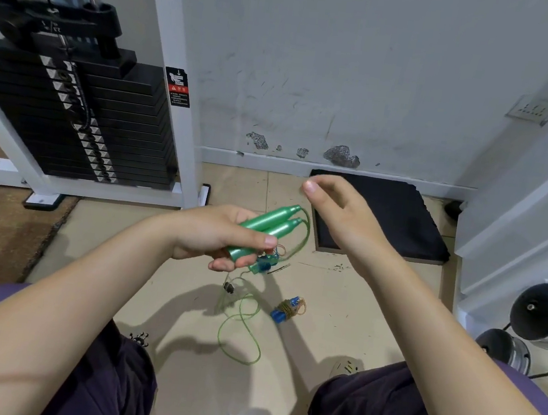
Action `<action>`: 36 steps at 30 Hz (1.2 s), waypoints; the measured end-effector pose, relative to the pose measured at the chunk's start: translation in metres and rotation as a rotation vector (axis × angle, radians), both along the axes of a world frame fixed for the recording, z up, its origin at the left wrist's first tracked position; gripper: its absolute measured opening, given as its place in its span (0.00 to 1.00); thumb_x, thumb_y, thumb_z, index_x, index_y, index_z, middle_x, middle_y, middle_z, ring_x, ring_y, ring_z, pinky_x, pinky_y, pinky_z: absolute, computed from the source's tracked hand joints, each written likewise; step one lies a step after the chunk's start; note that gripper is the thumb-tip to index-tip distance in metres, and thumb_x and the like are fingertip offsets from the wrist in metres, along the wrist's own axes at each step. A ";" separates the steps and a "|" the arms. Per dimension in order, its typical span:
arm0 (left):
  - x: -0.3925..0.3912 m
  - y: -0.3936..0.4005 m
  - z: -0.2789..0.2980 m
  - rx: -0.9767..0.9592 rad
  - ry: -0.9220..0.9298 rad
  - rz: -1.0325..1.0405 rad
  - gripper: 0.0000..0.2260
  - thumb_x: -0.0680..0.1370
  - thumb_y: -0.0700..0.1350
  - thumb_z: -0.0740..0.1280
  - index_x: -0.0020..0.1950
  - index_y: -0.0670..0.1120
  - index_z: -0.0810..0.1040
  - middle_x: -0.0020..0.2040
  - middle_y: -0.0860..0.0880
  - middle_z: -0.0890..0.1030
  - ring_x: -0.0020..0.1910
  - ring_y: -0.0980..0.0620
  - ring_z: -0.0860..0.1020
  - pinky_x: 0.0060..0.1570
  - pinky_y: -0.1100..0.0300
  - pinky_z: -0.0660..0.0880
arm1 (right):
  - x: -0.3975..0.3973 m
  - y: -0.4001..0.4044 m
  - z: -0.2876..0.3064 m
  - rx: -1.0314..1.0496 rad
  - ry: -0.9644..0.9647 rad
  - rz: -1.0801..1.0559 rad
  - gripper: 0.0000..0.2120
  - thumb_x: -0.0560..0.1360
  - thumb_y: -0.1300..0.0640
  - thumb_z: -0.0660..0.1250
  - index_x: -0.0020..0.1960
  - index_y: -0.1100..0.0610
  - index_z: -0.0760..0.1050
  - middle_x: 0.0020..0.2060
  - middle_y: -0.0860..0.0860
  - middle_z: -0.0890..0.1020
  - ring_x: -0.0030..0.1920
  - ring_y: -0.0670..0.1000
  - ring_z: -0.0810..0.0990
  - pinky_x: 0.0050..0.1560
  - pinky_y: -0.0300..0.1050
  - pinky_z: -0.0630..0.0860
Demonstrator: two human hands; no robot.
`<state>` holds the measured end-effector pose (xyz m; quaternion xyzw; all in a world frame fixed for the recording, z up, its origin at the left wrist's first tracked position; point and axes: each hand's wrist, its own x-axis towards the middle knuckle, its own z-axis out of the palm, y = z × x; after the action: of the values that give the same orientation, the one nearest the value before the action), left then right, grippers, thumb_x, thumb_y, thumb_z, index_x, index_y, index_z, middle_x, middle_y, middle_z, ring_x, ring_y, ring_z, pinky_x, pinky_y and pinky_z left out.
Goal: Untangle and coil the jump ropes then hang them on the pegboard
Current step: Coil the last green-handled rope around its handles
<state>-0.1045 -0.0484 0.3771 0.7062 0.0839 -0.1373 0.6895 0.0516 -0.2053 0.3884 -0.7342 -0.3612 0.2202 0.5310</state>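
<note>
The left hand (227,236) grips both green handles (264,228) of a jump rope side by side, fingers and thumb curled round them, tapered ends pointing away toward the wall (350,78). From those ends the green cord (241,324) loops back past the hand and hangs down to the floor (187,283), where it lies in loose, overlapping loops between the person's knees; a small dark piece (229,287) sits on it partway down. Something blue and a thin band (267,265) show just under the left fingers, too tangled to tell apart. The right hand (337,211) is raised above and to the right of the handles, holding nothing that can be seen, its thumb and fingers loosely drawn together. A second, blue bundle (287,309), wrapped with bands, lies on the floor just right of the green loops, apart from them. As a judgement, the task is at an early stage: the green rope's handles are gathered, but its cord is not yet coiled, and the loops below look slack rather than knotted. The blue bundle seems already wound, though whether it is a finished rope cannot be told. No pegboard is in view, so hanging is all still to do. A weight stack (70,113) stands at left, a black mat (385,217) against the wall.
</note>
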 end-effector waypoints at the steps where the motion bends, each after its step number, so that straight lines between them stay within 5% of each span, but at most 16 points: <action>1: 0.000 0.000 0.000 -0.010 -0.001 -0.026 0.04 0.79 0.48 0.69 0.47 0.49 0.77 0.30 0.46 0.74 0.20 0.53 0.66 0.21 0.65 0.63 | -0.003 0.000 0.003 0.005 0.018 0.053 0.17 0.77 0.41 0.65 0.53 0.54 0.80 0.47 0.46 0.85 0.48 0.42 0.82 0.54 0.39 0.75; 5: -0.001 -0.002 0.004 -0.008 -0.018 -0.084 0.05 0.78 0.49 0.68 0.43 0.54 0.80 0.30 0.47 0.74 0.21 0.53 0.67 0.22 0.65 0.64 | -0.018 0.000 0.004 -0.048 0.089 0.246 0.18 0.79 0.45 0.65 0.42 0.60 0.78 0.25 0.52 0.77 0.25 0.49 0.73 0.27 0.37 0.70; 10: 0.001 -0.001 0.002 0.056 -0.047 -0.044 0.05 0.77 0.50 0.69 0.42 0.55 0.80 0.33 0.47 0.77 0.24 0.52 0.70 0.26 0.63 0.67 | -0.017 0.004 0.004 -0.063 0.016 0.205 0.17 0.79 0.50 0.67 0.44 0.65 0.78 0.23 0.46 0.69 0.24 0.43 0.64 0.27 0.33 0.62; 15: 0.002 0.003 -0.001 0.073 -0.013 -0.014 0.12 0.77 0.52 0.67 0.47 0.43 0.74 0.33 0.45 0.77 0.23 0.51 0.74 0.24 0.63 0.69 | -0.007 0.001 0.002 -0.024 0.092 0.166 0.18 0.79 0.48 0.67 0.43 0.64 0.78 0.23 0.45 0.67 0.24 0.43 0.62 0.25 0.34 0.61; 21: 0.007 0.012 0.003 -0.087 -0.272 0.624 0.11 0.80 0.51 0.65 0.47 0.43 0.74 0.28 0.50 0.72 0.19 0.54 0.65 0.21 0.66 0.60 | 0.013 -0.001 -0.003 0.013 0.064 -0.049 0.08 0.77 0.58 0.70 0.49 0.56 0.70 0.27 0.49 0.73 0.24 0.49 0.71 0.28 0.42 0.69; 24: 0.007 0.017 0.004 0.063 -0.312 0.767 0.10 0.82 0.50 0.64 0.47 0.44 0.74 0.28 0.50 0.73 0.20 0.54 0.64 0.22 0.65 0.59 | 0.012 -0.001 -0.006 -0.060 0.008 -0.058 0.07 0.75 0.63 0.71 0.45 0.57 0.74 0.32 0.52 0.74 0.22 0.47 0.72 0.26 0.42 0.68; 31: 0.003 0.012 -0.004 0.519 0.045 0.323 0.10 0.78 0.52 0.70 0.46 0.46 0.75 0.29 0.48 0.76 0.22 0.54 0.67 0.22 0.64 0.63 | -0.005 0.002 0.001 -0.266 -0.193 0.224 0.09 0.73 0.60 0.75 0.36 0.50 0.80 0.27 0.43 0.79 0.24 0.43 0.74 0.25 0.33 0.68; 33: 0.001 0.008 -0.004 0.548 0.147 0.107 0.09 0.78 0.52 0.70 0.47 0.47 0.75 0.29 0.49 0.77 0.22 0.54 0.68 0.23 0.64 0.64 | -0.010 0.002 0.004 -0.216 -0.224 0.256 0.06 0.74 0.59 0.74 0.40 0.50 0.82 0.28 0.40 0.81 0.28 0.39 0.76 0.32 0.30 0.71; 36: -0.001 0.000 -0.002 0.485 0.192 -0.051 0.11 0.77 0.51 0.71 0.41 0.48 0.74 0.29 0.50 0.76 0.23 0.54 0.67 0.23 0.63 0.64 | -0.014 0.003 0.008 -0.175 -0.226 0.286 0.03 0.75 0.58 0.73 0.44 0.51 0.84 0.39 0.47 0.85 0.41 0.47 0.83 0.46 0.42 0.79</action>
<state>-0.1053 -0.0485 0.3748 0.8365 0.1617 -0.1971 0.4850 0.0372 -0.2025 0.3960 -0.7389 -0.4985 0.2403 0.3844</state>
